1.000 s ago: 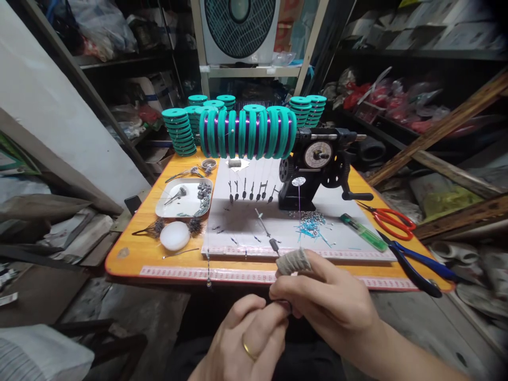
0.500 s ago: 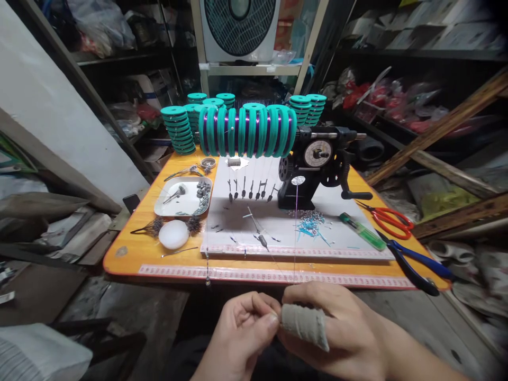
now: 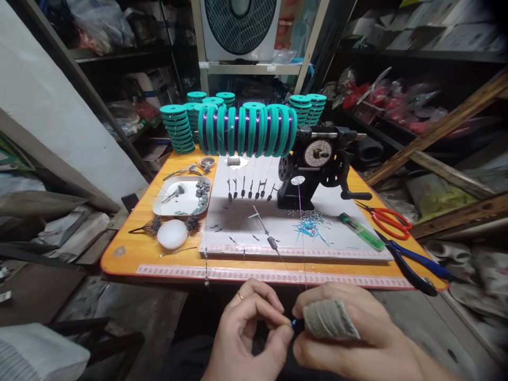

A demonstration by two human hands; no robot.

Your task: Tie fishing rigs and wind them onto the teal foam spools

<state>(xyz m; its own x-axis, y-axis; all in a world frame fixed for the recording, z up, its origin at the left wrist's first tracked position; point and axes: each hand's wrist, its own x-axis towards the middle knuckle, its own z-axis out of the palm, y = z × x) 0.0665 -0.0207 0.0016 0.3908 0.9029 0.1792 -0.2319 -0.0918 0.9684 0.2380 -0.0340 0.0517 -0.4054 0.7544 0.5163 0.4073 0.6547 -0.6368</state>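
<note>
Two hands sit close together below the orange table edge (image 3: 119, 269): the left hand (image 3: 246, 338) pinches a tiny blue piece (image 3: 292, 323) at a fine wire (image 3: 303, 264), and the right hand (image 3: 349, 338) curls beside it, its grip unclear. A slackened pinch could drop the piece; a hard tug could snap the wire.
</note>
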